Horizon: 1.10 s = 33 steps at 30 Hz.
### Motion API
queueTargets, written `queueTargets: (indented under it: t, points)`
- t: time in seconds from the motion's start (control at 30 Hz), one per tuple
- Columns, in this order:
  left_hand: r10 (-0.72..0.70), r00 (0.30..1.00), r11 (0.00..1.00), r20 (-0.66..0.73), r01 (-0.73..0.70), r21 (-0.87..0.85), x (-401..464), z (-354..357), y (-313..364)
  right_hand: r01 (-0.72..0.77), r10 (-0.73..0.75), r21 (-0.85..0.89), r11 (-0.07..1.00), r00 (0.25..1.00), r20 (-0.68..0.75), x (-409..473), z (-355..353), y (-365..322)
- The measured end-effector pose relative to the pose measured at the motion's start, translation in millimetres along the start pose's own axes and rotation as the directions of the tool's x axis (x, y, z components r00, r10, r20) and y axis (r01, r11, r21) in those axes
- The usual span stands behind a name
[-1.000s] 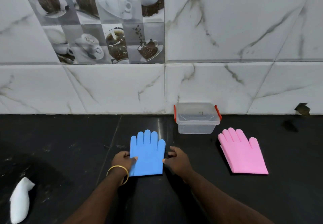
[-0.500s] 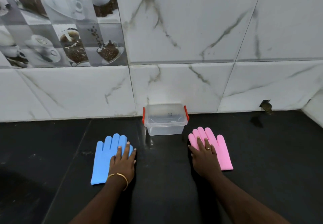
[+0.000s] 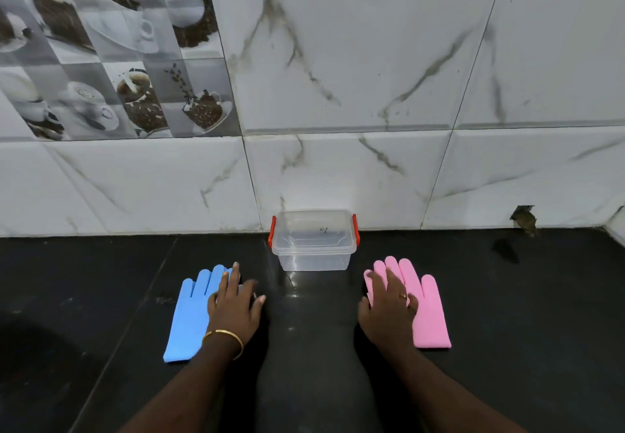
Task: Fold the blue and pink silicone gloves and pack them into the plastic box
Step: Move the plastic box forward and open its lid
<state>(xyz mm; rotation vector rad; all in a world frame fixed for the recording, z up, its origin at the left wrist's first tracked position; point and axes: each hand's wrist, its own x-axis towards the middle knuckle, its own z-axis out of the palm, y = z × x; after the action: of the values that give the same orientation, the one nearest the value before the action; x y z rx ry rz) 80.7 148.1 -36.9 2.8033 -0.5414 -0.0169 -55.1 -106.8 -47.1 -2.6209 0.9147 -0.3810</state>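
Lying flat on the black table [image 3: 507,314], the blue glove [image 3: 191,317] sits at left beneath the left hand [image 3: 236,307], whose fingers are straight and pressing it. Centre, against the tiled wall [image 3: 338,94], stands the lidded plastic box [image 3: 314,239]. At right, the right hand [image 3: 389,311] presses extended fingers on the pink glove [image 3: 427,311].

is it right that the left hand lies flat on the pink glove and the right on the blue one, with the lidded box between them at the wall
No, the colours are swapped. In the head view the left hand lies flat on the blue glove and the right hand on the pink glove. The lidded box does stand between them at the wall.
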Motion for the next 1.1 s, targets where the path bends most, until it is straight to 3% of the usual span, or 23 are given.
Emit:
queueTargets:
  t: [0.07,0.13,0.17,0.2,0.23,0.27,0.3,0.47,0.8,1.1]
  points:
    - [0.057,0.989,0.982,-0.140,-0.081,-0.169,23.3,-10.0,10.8,0.056,-0.034,0.206,0.977,0.994,-0.105,22.1,-12.9,-15.5]
    - [-0.034,0.992,0.880,-0.125,-0.030,-0.474,54.6,-19.1,25.5,0.105,-0.063,0.369,0.923,0.990,-0.124,51.7,-21.1,-34.8]
    - [-0.153,0.988,0.729,-0.032,0.091,-0.679,69.5,-23.8,33.9,0.096,-0.054,0.453,0.887,0.993,-0.103,65.5,-23.2,-43.5]
    - [-0.263,0.959,0.514,0.107,0.233,-0.826,81.6,-29.1,43.2,0.053,-0.026,0.524,0.850,0.998,-0.060,77.0,-25.2,-51.1]
    - [-0.325,0.911,0.308,0.254,0.356,-0.882,92.4,-32.4,49.2,-0.010,0.010,0.562,0.827,1.000,0.003,86.2,-25.2,-58.0]
    - [-0.328,0.875,0.195,0.355,0.431,-0.881,100.5,-35.2,52.7,-0.060,0.035,0.568,0.821,0.998,0.056,93.4,-22.7,-63.1]
    - [-0.302,0.862,0.172,0.408,0.470,-0.866,104.1,-38.0,55.0,-0.082,0.040,0.553,0.829,0.995,0.088,96.7,-20.4,-66.1]
    - [-0.261,0.902,0.303,0.343,0.414,-0.859,90.6,-46.0,59.3,-0.098,0.055,0.502,0.859,0.993,0.100,86.5,-14.5,-66.7]
    - [-0.243,0.926,0.382,0.290,0.366,-0.849,24.6,-55.5,47.8,-0.056,-0.004,0.414,0.909,0.990,0.143,30.3,-36.6,-57.7]
    - [-0.190,0.952,0.551,0.240,0.306,-0.776,-37.5,-50.4,29.6,-0.010,-0.065,0.419,0.908,0.984,0.165,-31.2,-46.2,-37.8]
